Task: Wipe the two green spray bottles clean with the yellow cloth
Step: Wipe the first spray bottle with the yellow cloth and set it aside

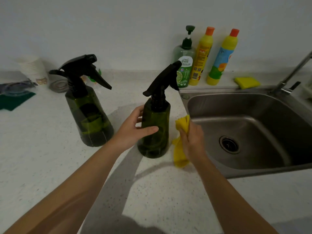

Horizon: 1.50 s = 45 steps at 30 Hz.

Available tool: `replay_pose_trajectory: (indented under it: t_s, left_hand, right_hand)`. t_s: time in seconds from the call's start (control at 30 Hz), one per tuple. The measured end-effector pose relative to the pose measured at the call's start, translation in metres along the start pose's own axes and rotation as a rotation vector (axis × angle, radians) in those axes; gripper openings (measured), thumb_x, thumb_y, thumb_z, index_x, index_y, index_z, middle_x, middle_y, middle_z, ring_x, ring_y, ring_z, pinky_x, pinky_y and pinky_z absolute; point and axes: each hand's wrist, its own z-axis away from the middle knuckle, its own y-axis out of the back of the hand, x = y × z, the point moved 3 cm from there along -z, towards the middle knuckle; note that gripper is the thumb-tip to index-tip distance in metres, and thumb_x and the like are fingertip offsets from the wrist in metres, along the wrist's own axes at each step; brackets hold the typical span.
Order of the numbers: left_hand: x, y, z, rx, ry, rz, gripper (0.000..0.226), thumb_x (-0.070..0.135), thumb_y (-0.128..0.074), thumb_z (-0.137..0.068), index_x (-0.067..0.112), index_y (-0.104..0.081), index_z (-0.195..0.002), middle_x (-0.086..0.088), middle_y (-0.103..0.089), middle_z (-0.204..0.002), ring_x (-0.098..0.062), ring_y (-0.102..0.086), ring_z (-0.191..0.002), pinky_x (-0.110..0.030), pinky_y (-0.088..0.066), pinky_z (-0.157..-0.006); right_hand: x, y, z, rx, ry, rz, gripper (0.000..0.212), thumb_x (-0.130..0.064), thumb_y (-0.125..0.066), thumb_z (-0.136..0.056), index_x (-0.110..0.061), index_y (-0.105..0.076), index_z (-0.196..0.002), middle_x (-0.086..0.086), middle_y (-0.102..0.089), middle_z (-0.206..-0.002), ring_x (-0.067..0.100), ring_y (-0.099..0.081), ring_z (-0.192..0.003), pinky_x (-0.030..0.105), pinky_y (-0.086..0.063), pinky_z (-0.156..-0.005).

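cloth (181,130) bunched in right hand (192,141), partly hidden; left hand (135,127) holds bottle (154,130).

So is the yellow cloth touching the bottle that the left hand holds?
Apart. The head view shows pale counter between the yellow cloth, bunched in the right hand, and the bottle gripped by the left hand.
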Motion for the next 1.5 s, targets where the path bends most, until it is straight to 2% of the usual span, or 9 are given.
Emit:
replay_pose_trajectory:
  t_s: [0.13,0.2,0.47,0.7,0.9,1.07,1.3,1.43,1.5]
  left_hand:
    - [-0.005,-0.005,0.000,0.001,0.026,0.003,0.065,0.014,-0.068,-0.073,0.030,-0.033,-0.124,0.005,-0.046,-0.127,-0.016,-0.044,-0.118,-0.035,-0.041,-0.098]
    - [-0.007,-0.006,0.001,0.002,0.024,0.002,0.064,0.014,-0.069,-0.073,0.034,-0.031,-0.121,0.009,-0.046,-0.122,-0.014,-0.044,-0.116,-0.030,-0.041,-0.094]
    - [0.002,-0.008,0.005,0.140,-0.011,-0.022,0.067,0.019,-0.070,-0.070,0.030,-0.034,-0.125,0.001,-0.045,-0.134,-0.021,-0.043,-0.124,-0.045,-0.035,-0.108]
    - [0.023,-0.016,-0.003,0.226,-0.075,-0.021,0.059,0.018,-0.075,-0.066,0.023,-0.044,-0.116,0.009,-0.056,-0.109,-0.016,-0.052,-0.113,-0.042,-0.044,-0.100]
    - [0.027,-0.021,-0.008,0.195,-0.132,-0.035,0.060,0.016,-0.075,-0.067,0.038,-0.040,-0.111,0.023,-0.055,-0.102,0.003,-0.052,-0.098,-0.014,-0.043,-0.084]
    - [0.025,-0.018,-0.014,0.149,-0.128,-0.016,0.056,0.013,-0.076,-0.065,0.045,-0.044,-0.097,0.016,-0.059,-0.102,-0.002,-0.055,-0.101,-0.028,-0.047,-0.091]
    - [0.023,-0.015,-0.018,0.075,-0.114,0.004,0.061,0.025,-0.074,-0.055,0.033,-0.046,-0.109,0.005,-0.059,-0.111,-0.016,-0.055,-0.110,-0.044,-0.046,-0.099]
    - [0.017,-0.017,-0.017,0.062,-0.108,0.005,0.069,0.021,-0.077,-0.060,0.025,-0.040,-0.119,0.003,-0.055,-0.116,-0.017,-0.052,-0.115,-0.040,-0.044,-0.101]
    - [0.012,-0.020,-0.017,0.073,-0.087,-0.007,0.071,0.016,-0.078,-0.062,0.025,-0.036,-0.119,0.009,-0.051,-0.114,-0.015,-0.049,-0.116,-0.033,-0.043,-0.100]
  right_hand:
    - [0.008,-0.006,-0.016,-0.298,-0.088,0.204,0.055,-0.035,-0.043,-0.091,-0.016,-0.023,-0.138,0.012,-0.029,-0.147,0.032,-0.022,-0.135,0.045,-0.019,-0.112]
    - [-0.002,-0.002,-0.015,-0.278,-0.091,0.102,0.053,-0.033,-0.044,-0.091,-0.017,-0.026,-0.138,0.008,-0.025,-0.150,0.027,-0.016,-0.139,0.042,-0.014,-0.115]
    - [-0.094,0.053,-0.012,0.063,0.204,-0.568,0.026,-0.015,-0.060,-0.082,-0.023,-0.047,-0.104,-0.001,-0.052,-0.106,0.006,-0.050,-0.095,0.025,-0.043,-0.086]
    - [-0.131,0.049,-0.021,-0.021,0.219,-0.525,0.061,-0.028,-0.067,-0.075,-0.017,-0.035,-0.125,-0.004,-0.041,-0.122,0.011,-0.041,-0.115,0.028,-0.037,-0.096]
    - [-0.142,0.042,-0.028,0.027,0.194,-0.359,0.073,-0.038,-0.072,-0.064,-0.012,-0.034,-0.121,0.008,-0.047,-0.123,0.023,-0.043,-0.116,0.032,-0.040,-0.093]
    - [-0.139,0.041,-0.035,-0.060,0.212,-0.419,0.052,-0.024,-0.067,-0.072,-0.016,-0.038,-0.114,0.001,-0.050,-0.111,0.019,-0.048,-0.106,0.027,-0.039,-0.084]
    - [-0.144,0.047,-0.045,-0.505,0.294,-0.568,0.056,-0.017,-0.050,-0.065,-0.021,-0.044,-0.120,-0.013,-0.052,-0.094,0.004,-0.051,-0.092,0.016,-0.043,-0.077]
    - [-0.134,0.049,-0.043,-0.404,0.273,-0.503,0.070,-0.031,-0.060,-0.070,-0.021,-0.034,-0.133,-0.002,-0.047,-0.130,0.015,-0.043,-0.123,0.032,-0.037,-0.103]
    - [-0.133,0.055,-0.039,-0.303,0.289,-0.479,0.062,-0.026,-0.069,-0.072,-0.018,-0.040,-0.126,0.000,-0.048,-0.131,0.013,-0.044,-0.121,0.022,-0.036,-0.097]
